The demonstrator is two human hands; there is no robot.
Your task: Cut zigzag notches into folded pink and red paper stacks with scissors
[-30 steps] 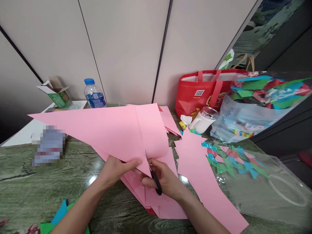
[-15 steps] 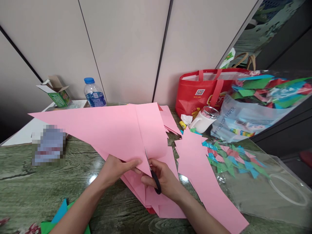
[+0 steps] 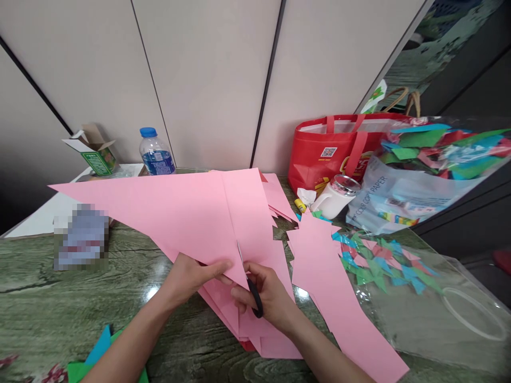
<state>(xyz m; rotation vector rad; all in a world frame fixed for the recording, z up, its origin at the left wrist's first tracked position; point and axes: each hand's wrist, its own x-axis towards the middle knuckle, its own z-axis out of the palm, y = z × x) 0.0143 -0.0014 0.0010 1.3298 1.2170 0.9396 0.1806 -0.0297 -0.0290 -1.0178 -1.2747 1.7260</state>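
A large folded pink paper sheet [image 3: 175, 207] is lifted over the green table, its point towards me. My left hand [image 3: 191, 276] pinches its lower edge, thumb on top. My right hand [image 3: 267, 295] is closed around black-handled scissors [image 3: 249, 282], whose blades reach up into the sheet along a fold line. Under both hands lies a stack of more pink sheets [image 3: 255, 330]. A pile of cut pink strips [image 3: 331, 287] lies just to the right.
A clear bag of small coloured folded papers [image 3: 383, 260] lies at right. Behind it stand a white mug [image 3: 333, 199], a red tote bag [image 3: 335, 149] and a plastic pack of coloured paper [image 3: 423, 175]. A water bottle [image 3: 155, 154] and small carton [image 3: 93, 151] stand at the wall.
The scissors have edged slightly further up into the pink sheet. Both hands have stayed almost where they were.
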